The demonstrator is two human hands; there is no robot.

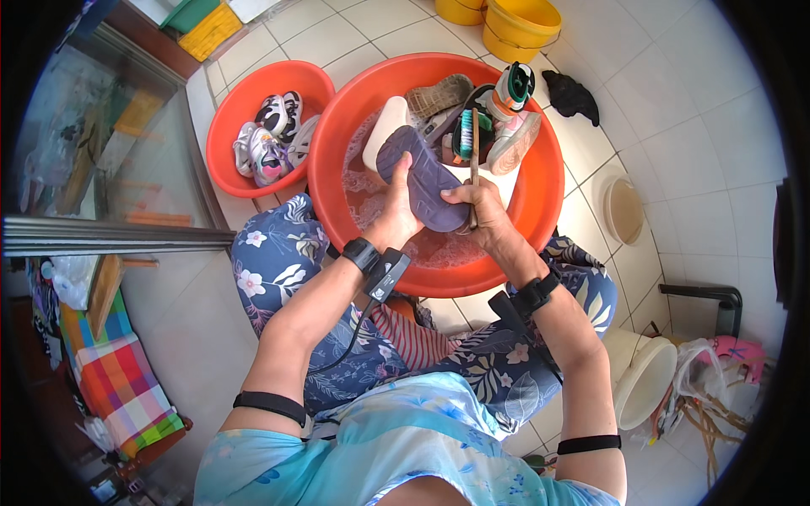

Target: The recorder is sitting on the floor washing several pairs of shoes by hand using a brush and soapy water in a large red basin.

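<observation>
My left hand [398,205] grips the side of a dark purple shoe sole [421,180], tread facing up, over a large orange-red plastic basin [332,221]. At the sole's lower right end, my right hand [484,209] holds it with the thumb on top, together with the wooden handle of a scrub brush [468,136] whose bristles are teal and white. Suds and water lie in the basin. Beyond my hands are a tan shoe sole [440,95], a pink and white shoe [514,142], a green, white and orange sneaker [511,92] and a white board [387,129].
A smaller orange-red basin [218,158] with several sneakers [272,152] stands at the left. Yellow buckets [519,28] and a black cloth [571,96] are beyond, near the tiled wall. At the right are a round beige lid or basin [623,210] and a tipped white bucket [652,379].
</observation>
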